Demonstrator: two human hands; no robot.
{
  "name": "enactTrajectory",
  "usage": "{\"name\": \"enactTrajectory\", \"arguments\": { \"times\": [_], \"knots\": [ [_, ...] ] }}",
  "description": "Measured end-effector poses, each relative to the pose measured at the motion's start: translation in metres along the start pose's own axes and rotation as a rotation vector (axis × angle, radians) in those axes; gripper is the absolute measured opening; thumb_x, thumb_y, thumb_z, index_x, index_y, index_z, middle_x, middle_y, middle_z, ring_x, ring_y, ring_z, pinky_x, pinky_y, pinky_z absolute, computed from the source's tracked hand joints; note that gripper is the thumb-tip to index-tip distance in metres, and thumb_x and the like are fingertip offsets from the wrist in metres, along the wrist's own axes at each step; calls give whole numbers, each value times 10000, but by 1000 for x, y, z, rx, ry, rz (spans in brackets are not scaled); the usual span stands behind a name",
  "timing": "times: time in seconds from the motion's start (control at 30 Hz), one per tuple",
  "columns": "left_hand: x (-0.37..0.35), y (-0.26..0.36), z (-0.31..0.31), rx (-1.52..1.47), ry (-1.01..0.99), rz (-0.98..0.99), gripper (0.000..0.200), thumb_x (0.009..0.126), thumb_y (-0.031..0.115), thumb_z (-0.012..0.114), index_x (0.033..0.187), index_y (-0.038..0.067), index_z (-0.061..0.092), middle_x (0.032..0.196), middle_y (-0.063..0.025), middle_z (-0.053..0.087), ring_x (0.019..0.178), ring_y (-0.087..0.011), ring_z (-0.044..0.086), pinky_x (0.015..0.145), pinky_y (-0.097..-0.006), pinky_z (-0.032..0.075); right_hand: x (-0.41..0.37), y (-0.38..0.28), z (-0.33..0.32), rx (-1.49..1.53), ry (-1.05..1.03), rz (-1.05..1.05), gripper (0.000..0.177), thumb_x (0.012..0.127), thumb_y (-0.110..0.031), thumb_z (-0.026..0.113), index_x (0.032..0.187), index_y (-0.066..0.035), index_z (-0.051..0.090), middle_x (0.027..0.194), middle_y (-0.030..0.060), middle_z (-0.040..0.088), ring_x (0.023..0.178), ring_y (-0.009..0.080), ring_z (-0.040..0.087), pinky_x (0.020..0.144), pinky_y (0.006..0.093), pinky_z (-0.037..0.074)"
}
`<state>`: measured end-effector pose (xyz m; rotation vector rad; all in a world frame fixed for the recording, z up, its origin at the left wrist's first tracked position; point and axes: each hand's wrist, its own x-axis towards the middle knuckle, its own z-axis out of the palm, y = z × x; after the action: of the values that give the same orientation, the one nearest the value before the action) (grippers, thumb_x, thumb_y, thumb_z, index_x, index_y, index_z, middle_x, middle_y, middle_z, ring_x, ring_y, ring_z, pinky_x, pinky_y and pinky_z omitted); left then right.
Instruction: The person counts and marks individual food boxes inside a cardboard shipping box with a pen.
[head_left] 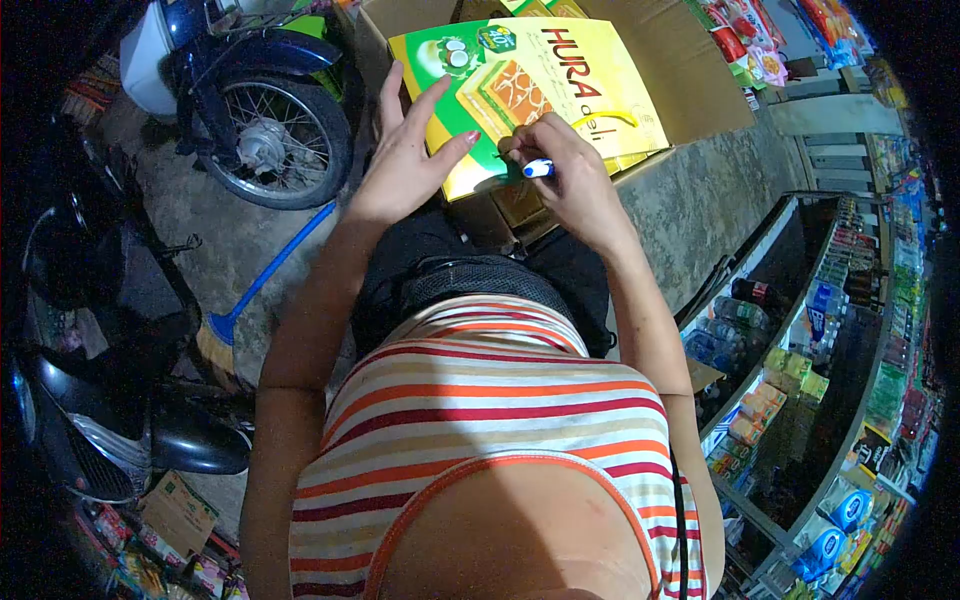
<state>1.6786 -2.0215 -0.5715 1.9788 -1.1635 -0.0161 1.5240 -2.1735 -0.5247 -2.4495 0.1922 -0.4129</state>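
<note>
A yellow and green HURA deli box lies on an open cardboard carton, in front of my body. My left hand rests on the box's near left part, fingers spread. Near the box's front edge, my right hand is closed round a pen with a blue and white end. The pen's tip is hidden behind the fingers. More yellow boxes show inside the carton beyond the HURA box.
A motorbike wheel stands at the upper left, with a blue-handled broom below it. A dark scooter is at the lower left. Shelves of bottles and packets fill the right side.
</note>
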Motion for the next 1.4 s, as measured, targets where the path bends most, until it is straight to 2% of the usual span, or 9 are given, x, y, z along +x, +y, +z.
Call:
{"name": "enactTrajectory", "arguments": {
  "times": [0.07,0.17,0.3,0.37,0.47,0.63,1.2,1.37,1.4],
  "knots": [
    [-2,3,11,-176,18,-24,666,850,244,707,1426,145,388,1518,-271,21,1407,-410,180,1119,-425,259,0,-2,1,-36,-3,-10,255,732,67,635,967,8,554,921,139,557,857,308,613,750,369,497],
    [1,10,17,-203,20,-49,708,843,210,700,1440,102,334,1503,-299,-80,1393,-465,186,1119,-405,277,0,-4,1,-126,-27,-5,298,726,61,637,998,-14,544,948,137,555,861,338,615,727,405,510],
    [2,10,22,-222,43,-54,711,839,183,704,1434,71,331,1501,-301,-81,1393,-455,197,1115,-398,283,2,-4,2,-245,-65,-14,304,744,21,628,1028,-47,544,960,135,544,821,362,619,680,437,518],
    [0,10,26,-290,66,-71,691,854,184,699,1442,95,347,1515,-275,-57,1414,-396,164,1131,-396,246,3,-4,3,-282,-73,-22,299,752,6,624,1034,-55,547,955,134,538,804,362,621,667,442,519],
    [0,9,27,-368,68,-72,668,866,169,684,1442,106,352,1518,-268,-52,1421,-379,145,1138,-396,229,3,-7,3,-336,-76,-109,147,826,-49,528,969,-32,500,927,149,509,703,361,631,596,451,532],
    [-2,7,30,-243,105,-15,595,908,144,619,1434,82,347,1515,-282,-46,1410,-417,164,1129,-404,243,8,-7,2,-391,-115,-166,150,825,-51,524,968,-18,491,892,161,504,682,352,634,591,449,530],
    [-3,7,32,-192,108,-22,534,937,122,563,1420,43,347,1506,-301,-63,1403,-456,162,1115,-417,271,22,2,-8,-262,-251,-184,208,800,-56,555,995,-9,499,936,162,531,761,379,631,662,452,527],
    [-8,2,27,-261,73,-41,696,853,134,669,1450,94,315,1508,-298,-74,1413,-431,160,1120,-412,268,2,12,-6,-130,-128,-157,336,707,12,640,1001,-31,484,996,149,521,858,401,601,716,464,506],
    [-11,0,25,-261,68,-47,696,853,134,669,1450,94,315,1508,-298,-74,1413,-431,160,1120,-412,268,-1,10,-5,-105,-125,-99,320,701,53,629,987,-17,507,970,147,521,860,384,585,718,433,488]
  ]
}}
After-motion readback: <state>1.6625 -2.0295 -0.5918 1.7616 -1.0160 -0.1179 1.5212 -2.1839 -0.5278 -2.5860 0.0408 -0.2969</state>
